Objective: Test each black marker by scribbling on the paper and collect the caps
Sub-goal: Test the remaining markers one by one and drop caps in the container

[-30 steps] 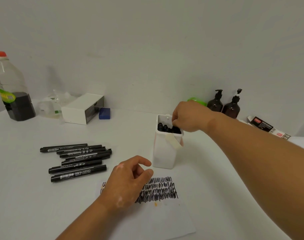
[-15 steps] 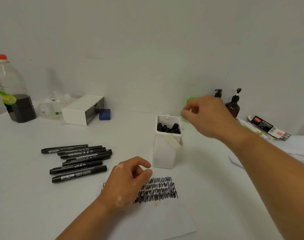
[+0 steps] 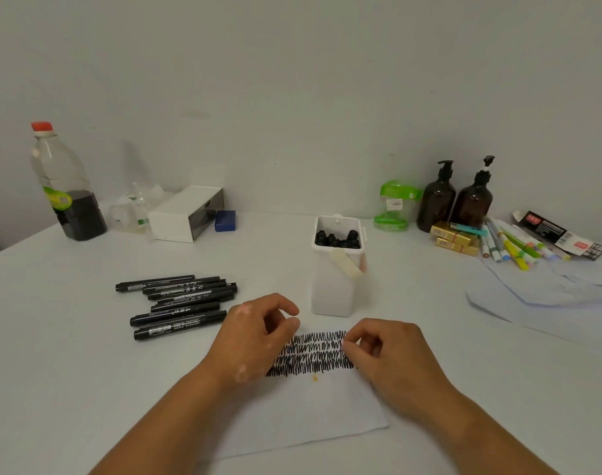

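Several black markers lie side by side on the white table, left of centre. A white container stands behind the paper with black caps piled inside it. The paper lies in front of me, with rows of black scribbles across its top. My left hand rests on the paper's left part, fingers loosely curled, holding nothing. My right hand sits at the right end of the scribbles. Its fingers are curled with the tips by the paper's edge, and I see no marker or cap in it.
At the back left stand a bottle of dark liquid, a white box and a blue block. Along the back right are two brown pump bottles, a green holder, coloured pens and loose sheets.
My right hand has drawn back from the top of the cap container and come down to the paper's right side. My left hand has stayed on the paper.
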The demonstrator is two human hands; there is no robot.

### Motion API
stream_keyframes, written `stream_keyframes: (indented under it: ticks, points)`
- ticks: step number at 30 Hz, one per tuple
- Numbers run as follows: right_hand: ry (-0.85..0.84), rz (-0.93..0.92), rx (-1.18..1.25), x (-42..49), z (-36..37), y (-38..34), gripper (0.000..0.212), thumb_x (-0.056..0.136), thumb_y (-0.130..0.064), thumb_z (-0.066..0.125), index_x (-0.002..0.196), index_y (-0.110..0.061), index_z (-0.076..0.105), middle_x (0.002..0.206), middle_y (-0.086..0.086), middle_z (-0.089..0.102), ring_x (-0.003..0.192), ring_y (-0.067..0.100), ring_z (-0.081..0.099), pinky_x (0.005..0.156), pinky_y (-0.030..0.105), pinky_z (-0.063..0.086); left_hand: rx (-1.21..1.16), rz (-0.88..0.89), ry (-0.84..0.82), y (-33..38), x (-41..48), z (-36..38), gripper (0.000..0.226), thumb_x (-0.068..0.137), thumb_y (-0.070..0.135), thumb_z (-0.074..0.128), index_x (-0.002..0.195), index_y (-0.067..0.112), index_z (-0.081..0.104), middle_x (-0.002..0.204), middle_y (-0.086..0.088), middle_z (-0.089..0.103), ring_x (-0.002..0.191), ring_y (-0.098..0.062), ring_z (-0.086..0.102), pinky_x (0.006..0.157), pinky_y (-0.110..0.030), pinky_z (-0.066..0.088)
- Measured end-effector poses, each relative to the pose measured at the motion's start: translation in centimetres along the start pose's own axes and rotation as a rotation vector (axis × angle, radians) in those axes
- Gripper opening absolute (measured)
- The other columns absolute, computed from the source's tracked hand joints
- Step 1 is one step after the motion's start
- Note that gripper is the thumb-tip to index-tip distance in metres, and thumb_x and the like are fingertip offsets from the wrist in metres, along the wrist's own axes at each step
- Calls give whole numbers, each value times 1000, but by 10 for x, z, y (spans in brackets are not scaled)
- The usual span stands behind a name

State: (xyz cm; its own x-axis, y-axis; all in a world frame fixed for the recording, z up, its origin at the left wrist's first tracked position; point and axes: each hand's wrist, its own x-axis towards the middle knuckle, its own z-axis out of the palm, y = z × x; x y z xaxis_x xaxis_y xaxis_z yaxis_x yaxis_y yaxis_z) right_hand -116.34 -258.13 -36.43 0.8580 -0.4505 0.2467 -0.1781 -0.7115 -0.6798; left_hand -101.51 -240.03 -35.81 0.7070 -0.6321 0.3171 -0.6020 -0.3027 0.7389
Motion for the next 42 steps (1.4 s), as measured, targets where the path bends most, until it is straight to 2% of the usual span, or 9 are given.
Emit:
stream_keyframes:
  ticks: [6,12,23,27,29,32,35,39,42]
  points:
    - [-8,-46,54,-4,-6,9,14,81,-28,79,74,-40,74,60,-16,66,52,1,54,59,11,43,393,79,-78,-19,0,-38,15,94,35,65,108,31,68,88,16,67,80,-2,62,71,-13,48]
    - [-44,-29,76,-2,-7,10,11,76,-39,82,78,-45,73,63,-17,67,57,4,59,62,13,45,769,-12,34,-57,-15,-97,19,90,22,66,108,20,69,99,2,64,93,-22,58,82,-34,50]
    - [-125,48,52,0,-14,16,22,67,-46,87,83,-43,72,71,-20,69,59,2,58,56,15,44,772,-102,-31,-66,-27,-97,22,95,21,64,116,20,70,109,3,64,97,-17,61,85,-29,50]
    - [-131,50,67,0,-12,17,24,66,-48,87,85,-44,71,78,-23,69,63,1,59,60,15,46,508,-125,29,-44,-20,-91,14,94,22,66,100,35,67,88,17,67,80,-4,61,67,-9,42]
    - [-123,45,81,0,-13,16,25,66,-47,87,85,-45,71,81,-24,68,64,1,59,64,14,47,194,-208,-33,-24,-14,-77,13,93,25,68,95,38,69,87,14,72,83,-1,66,70,-15,50]
    - [-128,23,115,-2,-13,13,24,68,-45,87,87,-44,71,85,-25,70,66,3,63,64,11,48,-325,-276,-147,6,-7,-48,16,85,23,72,96,35,72,98,-2,75,96,-24,72,84,-39,57]
    - [-130,-4,171,-4,-12,10,23,72,-45,85,90,-44,72,89,-29,71,73,1,67,67,8,46,-668,-300,-192,23,1,-20,23,85,9,69,103,22,73,98,-11,72,94,-35,71,81,-40,58]
    - [-150,-10,266,-5,-12,5,34,71,-59,78,100,-45,67,98,-29,73,87,-2,69,66,8,44,-850,-326,-243,30,5,5,28,86,-3,67,112,5,66,103,-16,69,98,-35,69,85,-43,58]
    - [-179,-16,301,-5,-10,1,44,65,-68,69,100,-42,60,95,-25,76,90,-1,69,67,15,43,-910,-334,-257,27,3,12,30,77,0,70,106,7,67,105,-18,71,98,-32,69,85,-43,58]
